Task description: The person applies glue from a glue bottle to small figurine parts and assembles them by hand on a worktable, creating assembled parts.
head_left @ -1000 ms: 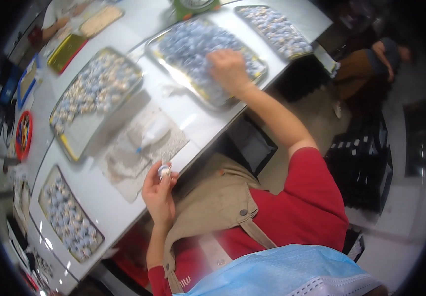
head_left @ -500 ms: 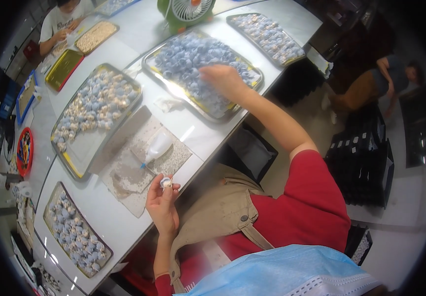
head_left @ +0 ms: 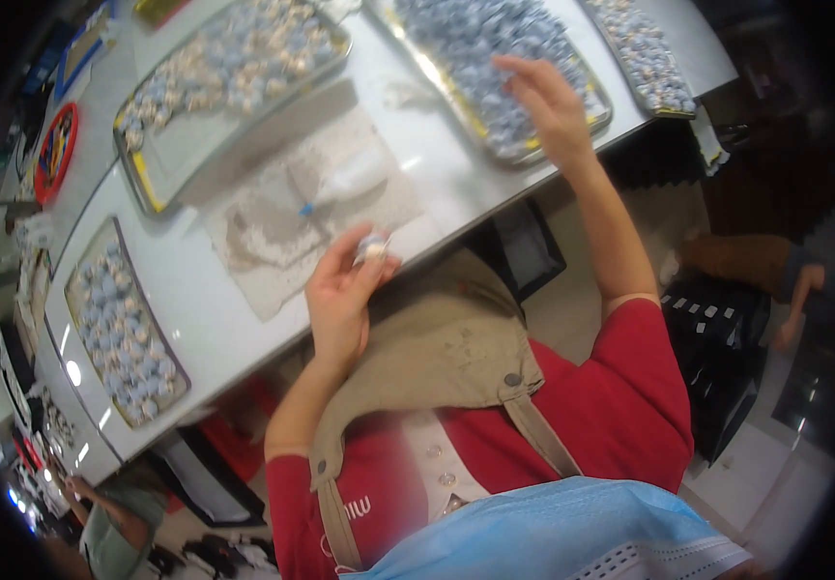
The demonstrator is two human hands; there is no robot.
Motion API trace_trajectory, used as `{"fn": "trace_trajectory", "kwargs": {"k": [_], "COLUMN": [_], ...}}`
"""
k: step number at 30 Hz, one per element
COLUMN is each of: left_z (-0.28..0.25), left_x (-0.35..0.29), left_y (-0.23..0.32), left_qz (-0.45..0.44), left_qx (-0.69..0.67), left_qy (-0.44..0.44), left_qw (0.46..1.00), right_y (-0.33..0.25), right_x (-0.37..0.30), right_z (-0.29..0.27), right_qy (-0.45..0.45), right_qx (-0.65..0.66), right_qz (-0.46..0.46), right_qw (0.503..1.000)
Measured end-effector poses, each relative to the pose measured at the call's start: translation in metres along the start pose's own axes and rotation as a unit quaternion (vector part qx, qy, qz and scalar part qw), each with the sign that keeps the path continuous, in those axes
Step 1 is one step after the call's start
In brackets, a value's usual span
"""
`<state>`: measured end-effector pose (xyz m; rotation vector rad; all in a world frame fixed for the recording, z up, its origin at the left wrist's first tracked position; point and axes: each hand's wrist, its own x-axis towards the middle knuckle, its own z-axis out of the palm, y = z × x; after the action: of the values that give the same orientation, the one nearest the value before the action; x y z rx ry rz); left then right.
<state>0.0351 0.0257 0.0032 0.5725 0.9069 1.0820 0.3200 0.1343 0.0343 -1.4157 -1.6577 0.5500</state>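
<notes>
Four metal trays lie across the long white table [head_left: 195, 319], which runs from near left to far right. At the left end one tray [head_left: 120, 329] holds pale wrapped pieces; farther along, a second tray [head_left: 224, 92] is partly filled. Between them and the table's near edge lies a stained cloth [head_left: 292, 217] with a small white bottle [head_left: 345, 181] on it. The left hand [head_left: 340, 295] pinches a small pale piece [head_left: 372, 248] at its fingertips, just off the table's edge. Right of that, the right hand [head_left: 548, 101] hovers, fingers loosely spread and empty, over the bluish pieces in a third tray [head_left: 495, 68]. A fourth tray [head_left: 645, 53] sits at the far right end, with dark crates [head_left: 722, 358] on the floor below.
</notes>
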Motion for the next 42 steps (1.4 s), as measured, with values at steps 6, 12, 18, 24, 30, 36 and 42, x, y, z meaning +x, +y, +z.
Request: {"fn": "trace_trajectory", "kwargs": {"k": [6,12,18,24,30,36,42], "left_z": [0.010,0.011,0.005,0.004,-0.001,-0.005,-0.004], "left_x": [0.011,0.002,-0.006,-0.010,-0.011,-0.015,-0.017], "left_y": [-0.001,-0.002,-0.002,0.002,0.000,0.006,0.002], "left_qz": [-0.005,0.013,0.051,0.057,0.093,0.079,0.150], "left_qx": [-0.015,-0.025,0.040,0.058,0.147,0.200,0.110], "left_qy": [-0.079,-0.103,-0.095,-0.072,-0.057,-0.067,-0.114], "left_qw": [0.997,0.994,0.993,0.994,0.983,0.974,0.976], "right_y": [-0.059,-0.083,-0.085,-0.089,-0.101,-0.094,-0.085], "right_x": [-0.069,-0.091,-0.095,-0.100,-0.095,-0.090,-0.085], "right_z": [0.035,0.061,0.077,0.081,0.079,0.080,0.087], "right_qy": [-0.120,-0.142,-0.100,-0.086,-0.118,-0.152,-0.191], "right_qx": [0.194,0.082,0.031,0.006,-0.007,0.050,0.254], "right_qz": [0.044,-0.067,-0.142,-0.178,-0.166,-0.146,0.016], "right_qw": [0.973,0.984,0.984,0.980,0.979,0.976,0.948]}}
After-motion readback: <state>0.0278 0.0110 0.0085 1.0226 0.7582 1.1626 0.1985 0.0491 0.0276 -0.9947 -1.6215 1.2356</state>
